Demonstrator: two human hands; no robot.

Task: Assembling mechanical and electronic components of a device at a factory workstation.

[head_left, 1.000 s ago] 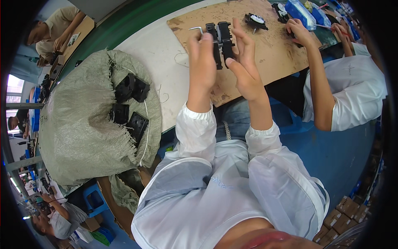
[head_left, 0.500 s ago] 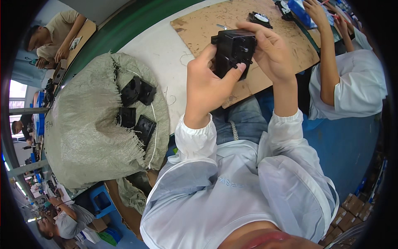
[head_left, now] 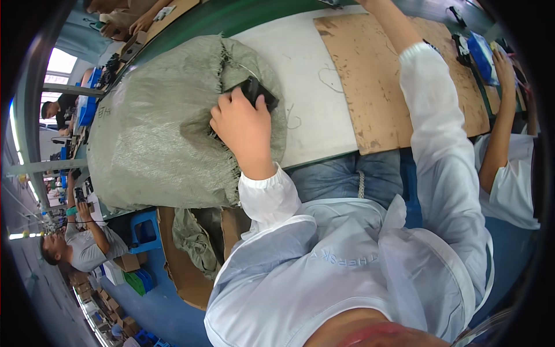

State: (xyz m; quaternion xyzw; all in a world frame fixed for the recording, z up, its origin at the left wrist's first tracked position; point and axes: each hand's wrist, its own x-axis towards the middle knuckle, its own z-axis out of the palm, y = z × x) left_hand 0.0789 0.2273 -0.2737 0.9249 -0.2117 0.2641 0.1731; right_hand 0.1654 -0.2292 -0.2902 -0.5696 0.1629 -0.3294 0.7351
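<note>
My left hand [head_left: 245, 124] reaches over the mouth of a grey-green woven sack [head_left: 156, 127]. Its fingers are bent round a black plastic housing, most of which the hand covers. Beyond my thumb, another black plastic housing [head_left: 266, 97] lies on the sack's cloth. My right arm stretches far across the work table, and only a bit of my right hand [head_left: 370, 3] shows at the upper edge, its fingers cut off. Close to it, a dark object [head_left: 332, 3] is partly visible, too little of it to name.
A worn brown board [head_left: 393, 87] lies on the white tabletop [head_left: 306, 63], with loose thread on the white part. At right, a co-worker's arm [head_left: 502, 121] is beside a blue bag [head_left: 483, 55]. An open cardboard box [head_left: 191, 292] and a blue stool [head_left: 144, 231] stand below the sack.
Both hands held a black housing together before; now they are apart. My right arm has stretched away to the far edge, and my left hand has moved onto the sack. The view has shifted.
</note>
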